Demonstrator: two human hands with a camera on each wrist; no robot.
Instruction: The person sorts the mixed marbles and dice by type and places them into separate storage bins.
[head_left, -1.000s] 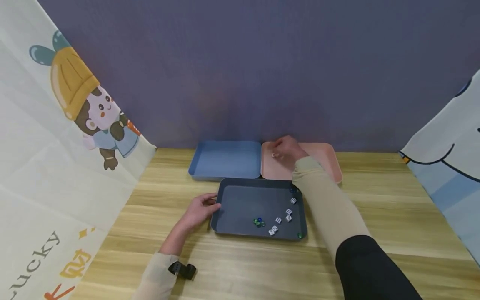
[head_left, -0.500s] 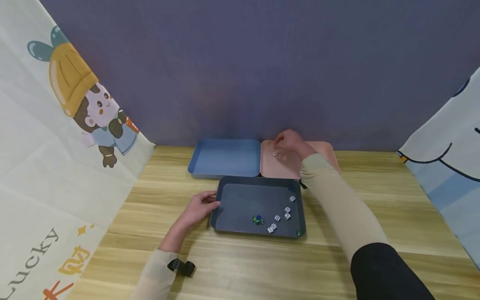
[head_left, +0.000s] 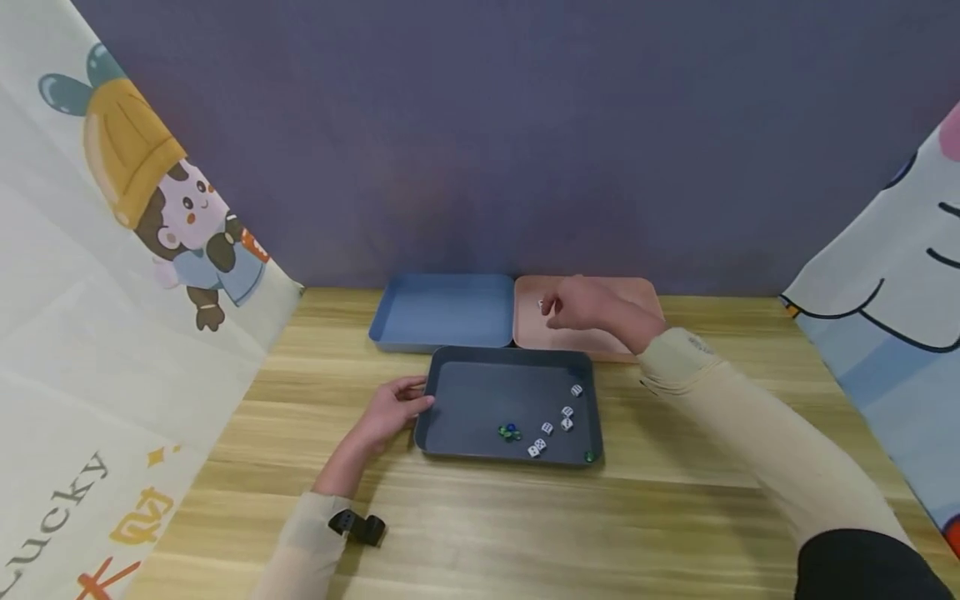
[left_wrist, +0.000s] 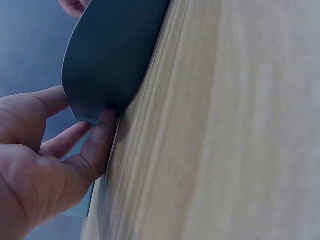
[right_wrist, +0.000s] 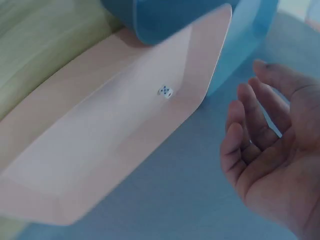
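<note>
My left hand (head_left: 393,410) holds the left rim of the dark grey tray (head_left: 465,355), its thumb over the edge and its fingers against the outer wall in the left wrist view. White dice (head_left: 567,412) lie scattered on the tray's right half. Beside them are a small cluster of green and blue glassy pieces (head_left: 510,432) and a lone green piece (head_left: 588,457). Above the pink tray (head_left: 637,287) hovers my right hand (head_left: 588,305), fingers loosely bent around nothing. One die (right_wrist: 165,91) rests on the pink tray's floor, apart from that hand.
A blue tray (head_left: 450,310) stands left of the pink one, both behind the grey tray. The wooden table (head_left: 480,533) ends at a dark backdrop (head_left: 480,142). Printed cloths hang on the left (head_left: 67,317) and right.
The die has left my right hand's fingers and lies in the pink tray. That hand has turned and its forearm has swung right. The left hand keeps its hold on the grey tray.
</note>
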